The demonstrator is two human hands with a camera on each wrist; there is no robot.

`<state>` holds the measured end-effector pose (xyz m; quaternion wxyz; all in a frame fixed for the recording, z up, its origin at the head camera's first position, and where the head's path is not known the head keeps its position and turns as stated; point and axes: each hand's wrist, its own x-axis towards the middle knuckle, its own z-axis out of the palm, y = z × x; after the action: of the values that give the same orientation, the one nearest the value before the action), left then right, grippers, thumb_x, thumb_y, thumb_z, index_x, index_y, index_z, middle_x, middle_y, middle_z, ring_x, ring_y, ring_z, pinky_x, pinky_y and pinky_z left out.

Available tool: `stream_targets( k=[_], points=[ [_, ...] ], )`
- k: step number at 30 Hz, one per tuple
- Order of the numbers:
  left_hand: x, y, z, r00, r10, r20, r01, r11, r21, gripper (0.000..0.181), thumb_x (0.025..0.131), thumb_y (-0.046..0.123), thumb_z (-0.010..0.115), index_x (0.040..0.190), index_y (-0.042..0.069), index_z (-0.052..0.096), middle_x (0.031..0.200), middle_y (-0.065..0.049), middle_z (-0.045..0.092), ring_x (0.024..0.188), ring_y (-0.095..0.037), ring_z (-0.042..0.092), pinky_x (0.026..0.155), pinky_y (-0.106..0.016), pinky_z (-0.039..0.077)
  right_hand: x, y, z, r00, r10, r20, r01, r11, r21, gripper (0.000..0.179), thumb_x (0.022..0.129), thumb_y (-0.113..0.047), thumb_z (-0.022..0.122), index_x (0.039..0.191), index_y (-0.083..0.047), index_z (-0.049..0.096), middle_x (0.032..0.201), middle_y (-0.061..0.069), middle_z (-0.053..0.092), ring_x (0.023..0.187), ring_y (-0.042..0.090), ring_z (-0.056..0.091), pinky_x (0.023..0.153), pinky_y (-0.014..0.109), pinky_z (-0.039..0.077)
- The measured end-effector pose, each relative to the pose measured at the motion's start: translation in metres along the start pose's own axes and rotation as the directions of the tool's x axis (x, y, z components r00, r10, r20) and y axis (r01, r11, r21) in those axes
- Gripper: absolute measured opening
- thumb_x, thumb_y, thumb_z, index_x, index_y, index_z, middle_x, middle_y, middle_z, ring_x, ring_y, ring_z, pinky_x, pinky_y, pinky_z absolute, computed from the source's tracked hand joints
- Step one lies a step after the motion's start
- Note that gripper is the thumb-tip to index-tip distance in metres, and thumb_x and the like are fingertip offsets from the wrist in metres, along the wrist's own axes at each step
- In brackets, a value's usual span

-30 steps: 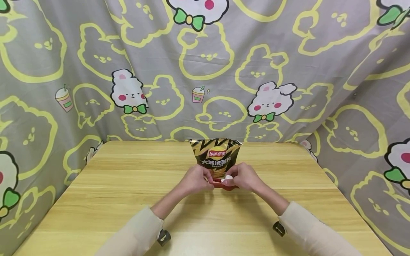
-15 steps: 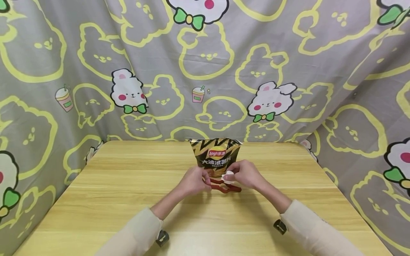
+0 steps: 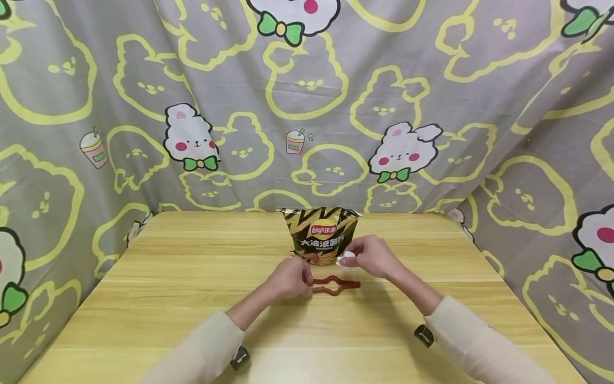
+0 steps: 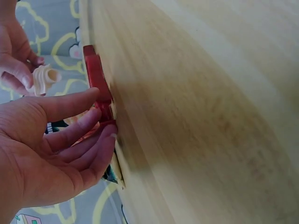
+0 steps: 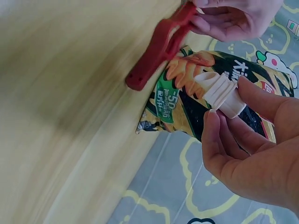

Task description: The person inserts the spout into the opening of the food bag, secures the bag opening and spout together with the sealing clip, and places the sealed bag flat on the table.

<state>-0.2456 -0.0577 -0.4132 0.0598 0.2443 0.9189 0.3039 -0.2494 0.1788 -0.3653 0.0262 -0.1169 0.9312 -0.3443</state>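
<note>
My left hand (image 3: 290,276) holds the free ends of a red two-armed bag clip (image 3: 355,285) low over the table, fingers at its left end. Its arms join at the right end and stand somewhat apart, each bowed outward midway. In my right hand (image 3: 373,257), thumb and fingertips pinch a small white threaded spout (image 5: 220,94), hollow at one end, apart from the clip. Behind both hands a black and gold Lay's chip bag (image 3: 322,234) stands upright. The left wrist view shows the fingers (image 4: 105,151) against the clip (image 4: 97,77); their exact grip is partly hidden.
The light wooden table (image 3: 192,298) runs back to a grey patterned curtain (image 3: 249,80), which also hangs at both sides. The chip bag stands near the table's far edge, close in front of the curtain.
My right hand has drawn the white spout up and right, away from the red clip. The clip's arms now show apart, and my left hand has come slightly nearer with them.
</note>
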Motion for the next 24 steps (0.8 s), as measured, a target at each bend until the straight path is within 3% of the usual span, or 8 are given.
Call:
stream_targets(
  k=[7,13,20,24],
  points=[
    [-0.001,0.004,-0.005,0.999,-0.037,0.029,0.037,0.999,0.003,0.016,0.073,0.007,0.088,0.084,0.007,0.076,0.074,0.003,0.068,0.066,-0.011,0.057,0.064,-0.026,0.049,0.002,0.0,-0.009,1.0,-0.01,-0.015,0.01,1.0,-0.006,0.021,0.082,-0.023,0.084,0.095,-0.008,0.077,0.081,0.0,0.073,0.073,0.014,0.063,0.064,0.03,0.05],
    [0.001,0.013,-0.019,0.998,-0.057,0.026,0.057,0.998,0.016,0.011,0.08,0.011,0.084,0.085,0.009,0.075,0.084,0.0,0.071,0.078,-0.015,0.062,0.071,-0.031,0.053,0.001,0.0,-0.014,0.999,-0.032,-0.03,0.032,0.999,0.008,0.019,0.085,-0.023,0.083,0.096,-0.008,0.078,0.083,0.001,0.075,0.075,0.012,0.066,0.065,0.03,0.052],
    [0.006,0.031,-0.051,0.999,0.035,-0.025,-0.035,0.999,0.029,0.006,0.088,0.013,0.078,0.084,0.012,0.074,0.079,0.003,0.072,0.07,-0.01,0.063,0.067,-0.028,0.054,0.002,-0.003,-0.017,0.998,-0.045,-0.033,0.045,0.999,0.007,0.018,0.09,-0.023,0.078,0.098,-0.007,0.079,0.085,0.002,0.077,0.075,0.012,0.066,0.065,0.03,0.052],
    [0.009,0.049,-0.072,0.996,0.063,-0.063,-0.061,0.997,0.038,0.004,0.09,0.013,0.077,0.088,0.011,0.074,0.082,0.001,0.074,0.069,-0.009,0.065,0.065,-0.027,0.054,0.002,-0.002,-0.018,0.999,-0.033,-0.024,0.033,0.999,0.006,0.018,0.09,-0.022,0.077,0.099,-0.007,0.079,0.087,0.003,0.077,0.077,0.013,0.067,0.066,0.03,0.053]
  ],
)
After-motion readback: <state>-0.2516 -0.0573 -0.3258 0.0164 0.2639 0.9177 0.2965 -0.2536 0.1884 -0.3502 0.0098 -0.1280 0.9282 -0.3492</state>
